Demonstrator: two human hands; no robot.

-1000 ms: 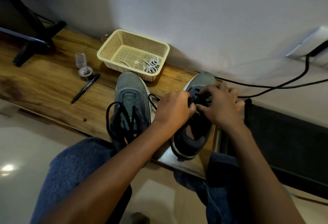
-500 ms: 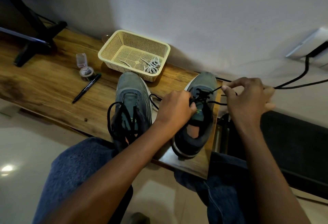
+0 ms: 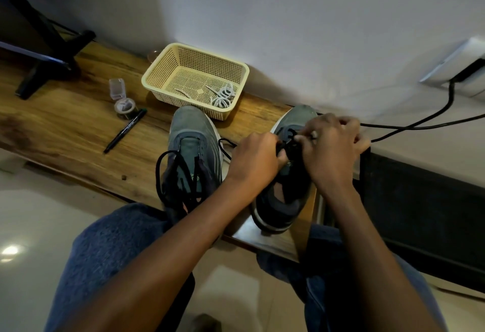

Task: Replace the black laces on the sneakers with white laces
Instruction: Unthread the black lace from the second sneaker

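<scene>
While both hands [image 3: 294,155] pinch it, the black lace [image 3: 290,145] bunches.

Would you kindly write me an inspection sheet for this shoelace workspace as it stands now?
Surface: wooden bench along a white wall.
Job's things: left sneaker with black lace hanging loose; right sneaker partly laced; white laces in the cream basket.
Clutter: black pen, small clear jar, its lid.
Grips: left hand and right hand both pinch the right sneaker's lace.
Cables: black cables run from the wall socket.
Surroundings: black stand, tiled floor.
</scene>
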